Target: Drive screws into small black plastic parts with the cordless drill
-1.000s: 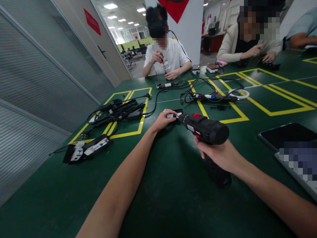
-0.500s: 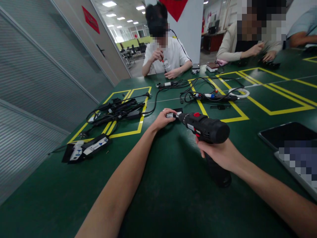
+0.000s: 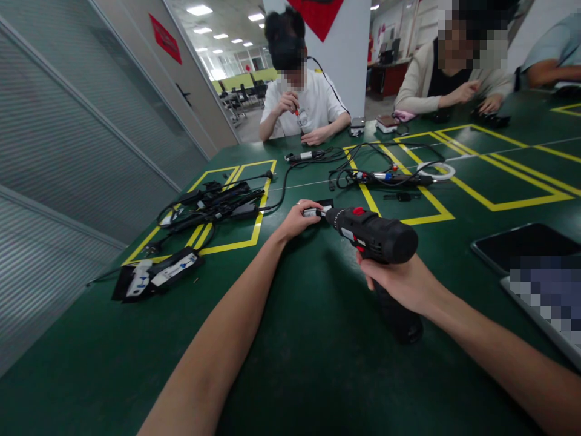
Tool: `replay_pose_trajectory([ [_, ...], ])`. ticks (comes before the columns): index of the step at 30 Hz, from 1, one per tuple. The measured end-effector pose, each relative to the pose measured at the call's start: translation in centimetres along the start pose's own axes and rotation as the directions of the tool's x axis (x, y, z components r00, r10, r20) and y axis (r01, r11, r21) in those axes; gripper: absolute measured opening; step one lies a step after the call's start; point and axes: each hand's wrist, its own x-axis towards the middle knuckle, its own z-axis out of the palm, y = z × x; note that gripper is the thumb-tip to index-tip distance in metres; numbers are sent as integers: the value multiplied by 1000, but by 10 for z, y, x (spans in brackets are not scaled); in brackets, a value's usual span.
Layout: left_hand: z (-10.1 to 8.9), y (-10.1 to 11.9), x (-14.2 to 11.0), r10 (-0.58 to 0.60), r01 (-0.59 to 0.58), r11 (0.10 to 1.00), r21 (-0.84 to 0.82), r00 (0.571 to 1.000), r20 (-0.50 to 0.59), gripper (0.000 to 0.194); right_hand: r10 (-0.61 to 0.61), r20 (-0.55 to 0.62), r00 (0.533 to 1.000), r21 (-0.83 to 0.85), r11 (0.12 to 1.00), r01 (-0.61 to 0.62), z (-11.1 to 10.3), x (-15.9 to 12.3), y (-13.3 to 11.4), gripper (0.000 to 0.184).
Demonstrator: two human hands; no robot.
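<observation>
My right hand (image 3: 399, 281) is wrapped round the handle of a black cordless drill (image 3: 376, 233) with red buttons. The drill points forward and left, its chuck close to the fingers of my left hand (image 3: 302, 219). Those fingers are closed on a small black piece with a white label (image 3: 313, 212), held down at the table. The drill's tip meets or nearly meets this piece; the exact contact is too small to make out. Part of the piece is hidden behind my fingers and the chuck.
Black cables and adapters (image 3: 227, 203) lie in a heap at left, with labelled black pieces (image 3: 177, 269) nearer me. Further right are a cabled pen-shaped tool (image 3: 390, 178) and a white ring (image 3: 447, 172). A phone (image 3: 521, 242) lies at right. Several people sit across the green table (image 3: 295, 363).
Both hands and the drill hold almost the same place. The whole view has shifted very slightly, and the person at the far right has moved their head a little.
</observation>
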Motion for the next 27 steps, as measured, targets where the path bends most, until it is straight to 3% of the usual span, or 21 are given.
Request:
replay_pose_trajectory([
  [8,0,-3,0,33,-33,999,-21,999,-12,30,-1,-4,1000,-9,1000,1,0,0,-1,9],
  [27,1,0,1,-10,10,1000,-27,1000,-24,26,-20,-5,1000,8,1000,20,0,2,1,8],
])
